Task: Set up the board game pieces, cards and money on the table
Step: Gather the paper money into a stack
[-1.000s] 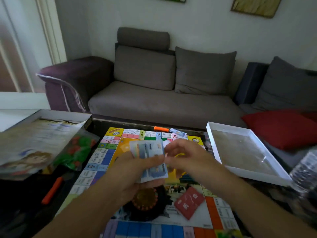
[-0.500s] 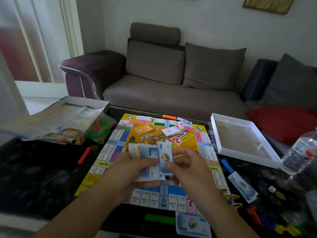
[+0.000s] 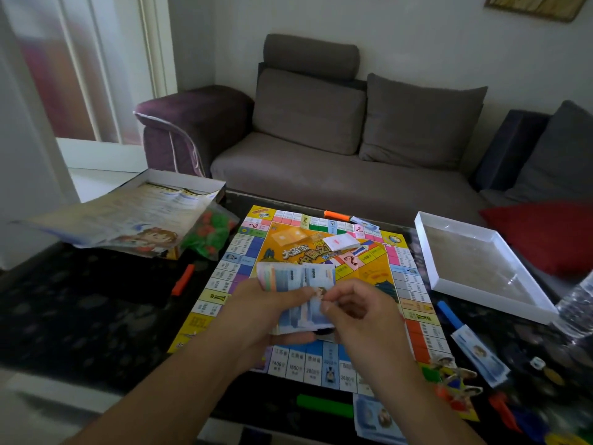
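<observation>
My left hand (image 3: pixel 256 313) grips a fanned stack of play money (image 3: pixel 295 281) above the colourful game board (image 3: pixel 244 261). My right hand (image 3: pixel 356 313) pinches the front blue note of that stack between thumb and fingers. A white card deck (image 3: pixel 340 243) lies on the board's middle. Small piles of blue notes rest at the far edge (image 3: pixel 364 224), at the right (image 3: pixel 481 358) and at the near edge (image 3: pixel 377 419). Coloured sticks lie around the board: orange (image 3: pixel 336 215), red (image 3: pixel 183 279), blue (image 3: pixel 449 313), green (image 3: pixel 324 405). Standing character pawns (image 3: pixel 454 377) are bunched at the board's near right corner.
The box base with a rules sheet (image 3: pixel 122 216) and a bag of red and green houses (image 3: pixel 208 236) sit at the left. A white box lid (image 3: pixel 475 264) lies at the right, a plastic bottle (image 3: pixel 577 309) beside it. A grey sofa (image 3: pixel 337 162) stands behind the dark table (image 3: pixel 80 309).
The view has tilted down, so more of the table's near edge shows. My hands stay together on the money stack, with the right fingers working the front note.
</observation>
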Tool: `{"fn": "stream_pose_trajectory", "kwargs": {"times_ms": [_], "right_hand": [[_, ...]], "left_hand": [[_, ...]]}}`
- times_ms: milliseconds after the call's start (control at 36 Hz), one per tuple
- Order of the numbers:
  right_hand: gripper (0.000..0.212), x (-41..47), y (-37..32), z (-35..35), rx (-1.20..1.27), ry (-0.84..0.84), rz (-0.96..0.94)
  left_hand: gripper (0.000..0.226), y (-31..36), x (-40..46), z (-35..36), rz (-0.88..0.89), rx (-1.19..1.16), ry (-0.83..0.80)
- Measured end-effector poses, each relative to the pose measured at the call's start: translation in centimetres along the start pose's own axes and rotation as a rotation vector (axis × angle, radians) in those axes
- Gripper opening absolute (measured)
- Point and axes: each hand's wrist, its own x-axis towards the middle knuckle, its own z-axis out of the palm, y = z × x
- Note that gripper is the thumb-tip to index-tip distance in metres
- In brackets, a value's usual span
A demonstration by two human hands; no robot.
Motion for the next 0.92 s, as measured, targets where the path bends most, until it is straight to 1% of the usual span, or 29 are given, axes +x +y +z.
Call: {"fn": "stream_pose_trajectory", "kwargs": {"times_ms": [83,139,194,306,361,444,528,583,667,694,778,833,861,917], "right_hand": [[0.023,0.7,-0.1,0.5,0.036,0.057,0.041],[0.025,1.1,-0.1,1.0,0.020,0.075,0.057],[0.024,1.6,-0.1,2.0,-0.014,0.056,0.066],[0.014,2.3,-0.8,6.3,-0.084,-0.128,0.090],[0.013,2.6,-1.4,9.5,-0.118,-0.216,0.074],[0.011,2.9,-2.0,14.5,-0.166,-0.341,0.013],[0.009,2.9,-2.5,19.1,-0.194,-0.418,-0.043],[0.008,2.8,-2.8,21.6,-0.229,-0.427,-0.096],[0.014,2.7,-2.8,24.0,-0.286,-0.436,-0.171],[0.015,2.6,-2.6,24.6,-0.327,-0.432,-0.226],[0.007,2.2,-1.6,25.6,-0.535,-0.383,-0.450],[0.000,1.7,-1.0,25.7,-0.602,-0.349,-0.499],[0.004,1.5,-1.0,25.4,-0.614,-0.333,-0.503],[0.004,1.3,-0.9,24.5,-0.583,-0.328,-0.487]], "left_hand": [[0.026,0.3,0.5,-1.4,-0.028,-0.028,0.032],[0.022,0.7,0.9,-2.8,-0.019,-0.036,0.091],[0.019,1.5,1.3,-4.7,0.004,-0.021,0.177],[0.018,3.2,2.1,-9.1,0.048,-0.034,0.333],[0.022,3.7,2.2,-11.2,0.066,-0.052,0.361],[0.020,4.6,2.0,-13.8,0.064,-0.088,0.403],[0.026,5.4,1.9,-16.3,0.018,-0.113,0.411],[0.022,5.6,2.0,-17.9,-0.018,-0.131,0.407],[0.009,5.5,2.1,-19.3,-0.049,-0.198,0.353],[0.010,5.4,2.2,-19.5,-0.044,-0.223,0.332],[0.024,5.3,2.3,-19.5,-0.024,-0.264,0.298],[0.039,5.3,2.4,-19.2,-0.017,-0.267,0.291],[0.044,5.3,2.5,-19.0,-0.011,-0.265,0.296],[0.043,5.4,2.4,-18.4,0.015,-0.252,0.306]]}}
